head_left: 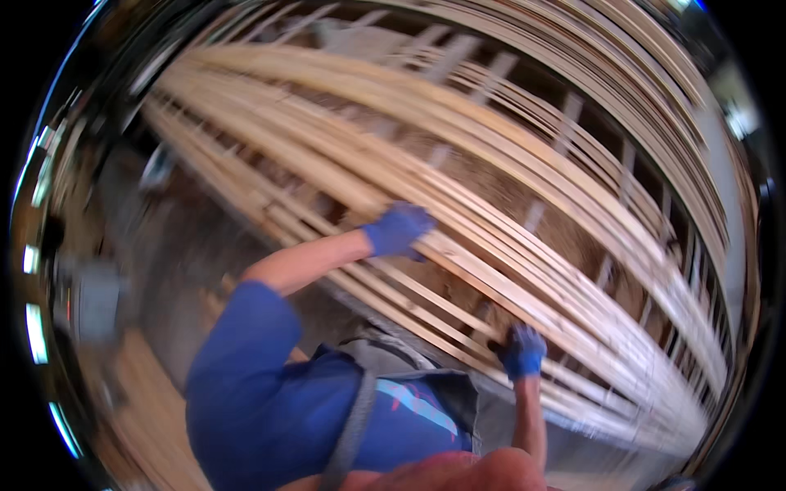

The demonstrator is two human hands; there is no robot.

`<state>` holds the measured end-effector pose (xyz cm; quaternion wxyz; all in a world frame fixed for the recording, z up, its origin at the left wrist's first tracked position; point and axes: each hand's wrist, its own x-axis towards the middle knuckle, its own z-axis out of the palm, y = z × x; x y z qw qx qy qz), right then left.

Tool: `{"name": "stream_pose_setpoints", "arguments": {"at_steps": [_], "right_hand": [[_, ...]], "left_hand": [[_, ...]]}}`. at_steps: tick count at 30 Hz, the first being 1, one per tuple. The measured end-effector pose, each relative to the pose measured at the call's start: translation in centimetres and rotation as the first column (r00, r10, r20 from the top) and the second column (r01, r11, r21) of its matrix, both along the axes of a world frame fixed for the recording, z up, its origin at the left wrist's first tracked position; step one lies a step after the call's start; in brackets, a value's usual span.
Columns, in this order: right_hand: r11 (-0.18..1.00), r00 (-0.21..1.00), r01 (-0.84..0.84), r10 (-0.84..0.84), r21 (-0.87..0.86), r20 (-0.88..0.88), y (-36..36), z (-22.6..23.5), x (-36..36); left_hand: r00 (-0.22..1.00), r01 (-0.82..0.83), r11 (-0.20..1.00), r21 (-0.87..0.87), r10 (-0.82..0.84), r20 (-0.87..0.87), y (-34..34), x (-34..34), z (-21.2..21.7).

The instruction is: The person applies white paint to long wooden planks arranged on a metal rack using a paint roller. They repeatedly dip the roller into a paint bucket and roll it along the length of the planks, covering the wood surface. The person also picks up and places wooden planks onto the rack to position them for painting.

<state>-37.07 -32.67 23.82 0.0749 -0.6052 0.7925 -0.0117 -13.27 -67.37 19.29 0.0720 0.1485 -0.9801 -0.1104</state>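
I see the left hand (pixel 399 229) flat on a long wooden slat (pixel 458 262) at centre, fingers spread, steadying it. Right hand (pixel 521 350), five o'clock, fingers curled round the slat stack (pixel 573 327), likely bracing it.

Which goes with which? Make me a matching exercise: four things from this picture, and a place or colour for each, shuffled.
1 left hand
2 right hand
3 wooden slats
4 strap

a grey, across the blue shirt
b pale, stacked in long layers
c at the slats' near edge, low in the picture
d on top of the slats, mid picture

Pairs: 1-d, 2-c, 3-b, 4-a
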Motion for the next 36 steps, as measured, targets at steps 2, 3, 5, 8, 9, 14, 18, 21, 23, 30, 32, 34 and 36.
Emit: {"name": "stream_pose_setpoints", "arguments": {"at_steps": [2,3,5,8,9,14,18,21,23,30,32,34,36], "right_hand": [[0.999,0.998,0.008,-0.010,0.037,0.059,-1.1,-1.5,-0.4],[0.997,0.985,-0.008,-0.006,0.077,0.172,-2.5,-1.6,-0.4],[0.976,0.959,-0.134,0.083,0.172,0.272,-5.0,-0.9,-1.2],[0.999,0.821,-0.023,0.042,-0.040,0.570,-9.4,0.7,-4.0],[0.962,0.594,0.229,-0.016,-0.150,0.804,-10.8,-0.7,-4.0],[0.847,0.969,-0.131,0.219,-0.515,0.115,-22.7,-4.3,-11.3],[0.982,0.998,-0.055,0.052,-0.182,-0.026,-21.4,-8.4,-11.9],[0.979,0.975,-0.176,0.160,-0.101,-0.152,-16.1,-11.0,-10.4],[0.949,0.964,-0.257,0.264,-0.184,0.015,-14.1,-10.7,-10.8],[0.952,0.777,-0.218,0.036,0.215,0.629,-21.4,-3.1,-5.6],[0.718,0.841,-0.449,0.138,0.532,0.523,-28.8,-5.3,-0.5],[0.705,0.492,-0.668,0.177,0.239,0.852,-31.1,-7.8,0.8],[0.836,0.645,-0.527,0.277,0.152,0.712,-30.8,-9.7,-0.9]], "left_hand": [[0.975,-0.074,0.992,-0.099,0.093,0.202,-0.1,1.7,1.5],[0.943,-0.133,0.987,-0.094,0.155,0.295,-0.1,3.4,2.4],[0.948,-0.147,0.979,-0.139,0.180,0.262,-0.3,4.8,3.3],[0.965,-0.103,0.995,-0.003,0.100,0.242,1.3,4.8,2.6],[0.969,-0.119,0.992,0.033,0.108,0.222,2.7,5.2,1.8],[0.953,-0.279,0.935,0.219,0.241,0.184,7.0,5.2,1.0],[0.911,-0.388,0.917,0.090,0.396,-0.114,9.7,6.0,2.8],[0.830,-0.503,0.862,-0.057,0.464,-0.309,11.5,8.2,2.8],[0.759,-0.589,0.805,-0.070,0.521,-0.391,11.7,8.9,2.0],[0.710,-0.622,0.777,0.095,0.611,-0.350,9.5,10.5,3.1],[0.531,-0.807,0.556,0.198,0.831,-0.168,10.2,13.4,4.1],[0.490,-0.851,0.518,0.086,0.843,-0.220,9.2,15.8,3.6],[0.633,-0.746,0.666,-0.008,0.706,-0.317,7.2,15.5,1.5]]}}
